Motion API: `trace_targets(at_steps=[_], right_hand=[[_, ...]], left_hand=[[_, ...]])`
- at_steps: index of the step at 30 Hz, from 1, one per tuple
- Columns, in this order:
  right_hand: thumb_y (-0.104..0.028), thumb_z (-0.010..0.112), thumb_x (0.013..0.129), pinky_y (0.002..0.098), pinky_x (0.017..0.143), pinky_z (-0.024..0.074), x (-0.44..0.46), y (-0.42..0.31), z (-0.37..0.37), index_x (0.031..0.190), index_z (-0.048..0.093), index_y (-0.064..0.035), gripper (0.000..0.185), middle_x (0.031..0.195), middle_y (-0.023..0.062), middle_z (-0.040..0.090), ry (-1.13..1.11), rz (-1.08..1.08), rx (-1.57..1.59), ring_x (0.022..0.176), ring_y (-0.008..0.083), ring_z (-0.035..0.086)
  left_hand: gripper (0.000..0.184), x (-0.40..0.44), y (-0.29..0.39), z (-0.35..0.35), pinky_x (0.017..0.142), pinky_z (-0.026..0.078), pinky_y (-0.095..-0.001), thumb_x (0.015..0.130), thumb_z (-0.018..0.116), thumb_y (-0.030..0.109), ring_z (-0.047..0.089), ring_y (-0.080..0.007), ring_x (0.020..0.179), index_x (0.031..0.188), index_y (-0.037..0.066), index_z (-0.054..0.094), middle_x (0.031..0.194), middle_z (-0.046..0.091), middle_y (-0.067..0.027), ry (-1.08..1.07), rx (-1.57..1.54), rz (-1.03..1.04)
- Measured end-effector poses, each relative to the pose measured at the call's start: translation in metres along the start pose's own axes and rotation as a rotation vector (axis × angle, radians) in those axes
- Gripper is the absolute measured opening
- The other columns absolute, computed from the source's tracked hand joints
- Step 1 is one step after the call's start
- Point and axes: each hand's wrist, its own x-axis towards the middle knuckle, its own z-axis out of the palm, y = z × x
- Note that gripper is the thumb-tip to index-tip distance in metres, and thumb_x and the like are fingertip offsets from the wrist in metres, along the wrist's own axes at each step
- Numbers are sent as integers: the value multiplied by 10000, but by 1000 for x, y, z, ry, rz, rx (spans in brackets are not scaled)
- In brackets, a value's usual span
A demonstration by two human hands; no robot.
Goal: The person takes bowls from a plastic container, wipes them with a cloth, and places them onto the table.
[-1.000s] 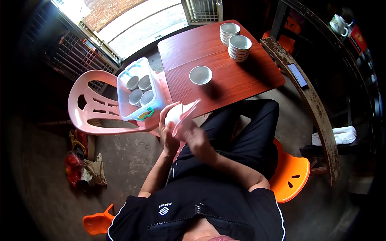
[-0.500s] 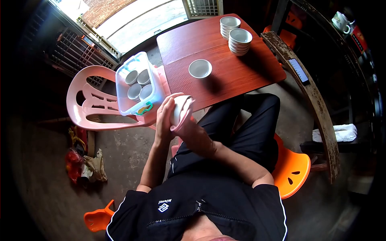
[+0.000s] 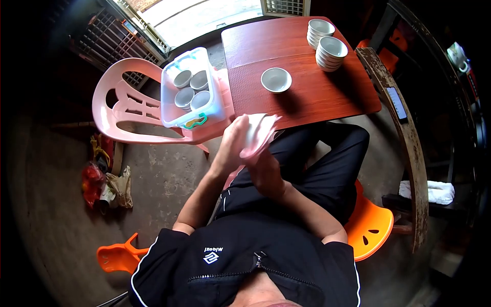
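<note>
Mid-frame, left grip [image 3: 233,142] clamped on what looks like a white bowl [image 3: 251,131], right grip [image 3: 264,171] clamped on pink cloth [image 3: 262,142]. I'd press evenly, turning the bowl slowly.

Cloth [image 3: 259,145] matt; bowl [image 3: 276,80] smooth, glossy; box [image 3: 215,108] translucent plastic; plank [image 3: 418,169] rough wood

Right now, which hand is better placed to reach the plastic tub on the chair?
Probably the left hand: it is nearer the plastic tub and cups the white bowl, while the right hand, farther away, holds the pink cloth.
</note>
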Motion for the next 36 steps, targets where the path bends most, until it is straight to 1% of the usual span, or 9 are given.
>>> trace_targets(at_steps=[4, 5, 12, 18, 22, 28, 30, 33, 36], right_hand=[[-114, 598, 873, 488, 899, 453, -12, 30, 8, 1222, 487, 28, 392, 1190, 259, 502, -28, -95, -78, 1033, 463, 519], [-171, 562, 910, 456, 849, 479, -7, 29, 7, 1250, 446, 37, 415, 1113, 246, 538, 22, -12, 12, 947, 408, 559], [-353, 448, 1000, 298, 709, 469, 56, 5, -36, 1117, 514, 33, 408, 941, 87, 581, 267, 1131, 1306, 809, 158, 561], [-253, 445, 1004, 296, 674, 442, 33, 1, -34, 1029, 543, 41, 311, 817, 70, 566, 166, 766, 718, 765, 124, 507], [-216, 445, 1000, 299, 597, 429, 33, -7, -37, 998, 541, 40, 274, 757, 77, 547, 87, 649, 633, 677, 127, 490], [-247, 484, 989, 252, 543, 379, 40, 6, -47, 909, 544, 20, 285, 702, 16, 498, 151, 846, 819, 642, 72, 441], [-235, 488, 986, 258, 536, 386, 35, 4, -47, 921, 545, 26, 275, 716, 24, 509, 129, 767, 662, 637, 77, 444], [-216, 530, 958, 299, 564, 442, 27, 1, -36, 987, 549, 58, 276, 763, 93, 579, 148, 549, 412, 654, 130, 527], [-256, 527, 956, 296, 591, 448, 28, -4, -38, 1029, 548, 63, 328, 776, 97, 590, 149, 576, 445, 672, 139, 539]], left_hand=[[409, -2, 8, 18, 799, 498, -274, 982, 444, 349, 621, -170, 834, 1110, -22, 561, 981, 636, -102, -9, -356, -191], [395, 0, -7, 10, 820, 488, -275, 964, 471, 327, 611, -178, 880, 1134, -21, 550, 1035, 621, -114, 34, 103, 20], [820, -5, -1, 1, 1085, 305, -436, 755, 769, 341, 366, -350, 1295, 1388, 43, 342, 1403, 367, -187, -181, 959, 775], [674, -15, 4, -4, 879, 494, -361, 943, 445, 512, 517, -226, 1127, 1411, 49, 301, 1288, 467, -130, -200, -43, -194], [623, -16, 6, 3, 848, 506, -322, 875, 648, 293, 546, -190, 1055, 1360, 36, 352, 1226, 486, -91, -131, 56, -176], [960, -15, 30, 11, 1075, 346, -436, 636, 838, 48, 295, -271, 1366, 1428, 109, 299, 1495, 244, -160, -395, 937, 528], [876, -13, 18, 10, 1072, 345, -437, 689, 799, 65, 312, -269, 1357, 1415, 51, 309, 1499, 251, -156, -263, 216, 256], [650, -14, 7, 2, 1004, 414, -380, 948, 467, 483, 505, -223, 1154, 1409, 61, 294, 1296, 473, -114, -208, 80, -196], [648, -17, 8, 5, 959, 466, -372, 905, 607, 332, 532, -204, 1131, 1418, 87, 296, 1305, 465, -112, -282, -88, -211]])
